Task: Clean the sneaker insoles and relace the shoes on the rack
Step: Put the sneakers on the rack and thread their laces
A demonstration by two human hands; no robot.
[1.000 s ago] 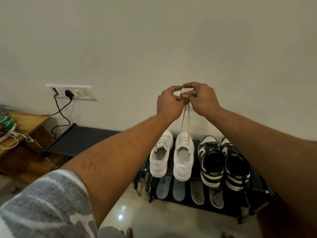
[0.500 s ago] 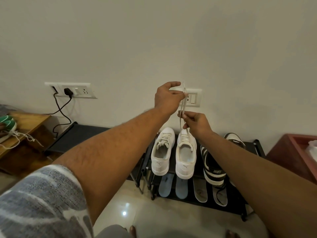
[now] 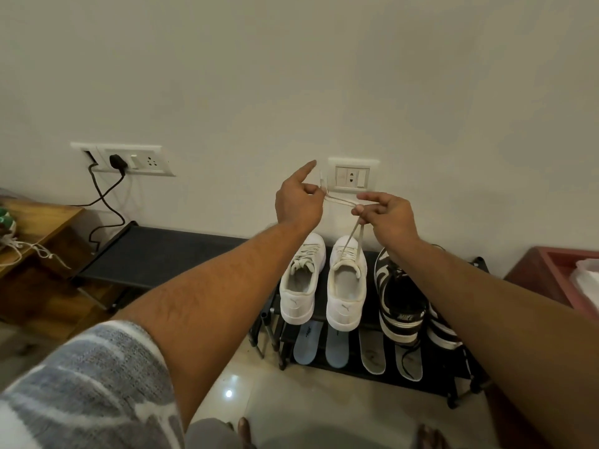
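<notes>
Two white sneakers stand on the top shelf of a black shoe rack (image 3: 431, 385): the left white sneaker (image 3: 299, 280) and the right white sneaker (image 3: 346, 283). A pale lace (image 3: 351, 236) rises from the right sneaker to my hands. My left hand (image 3: 299, 202) pinches the lace ends, index finger pointing up. My right hand (image 3: 385, 215) pinches the lace lower down, so a short stretch (image 3: 340, 201) runs level between the hands. A black-and-white sneaker pair (image 3: 402, 296) stands to the right, partly behind my right arm. Several insoles (image 3: 337, 350) lie on the lower shelf.
A second low black rack (image 3: 155, 251) stands to the left. A wooden table (image 3: 35, 222) at far left holds a green shoe with loose laces. A black cable (image 3: 107, 196) hangs from the wall socket. A reddish box (image 3: 557, 273) sits at right. My toes show at the bottom.
My right hand has risen from just above the sneaker and moved right, drawing the lace sideways. My left hand stays high, its index finger now straighter.
</notes>
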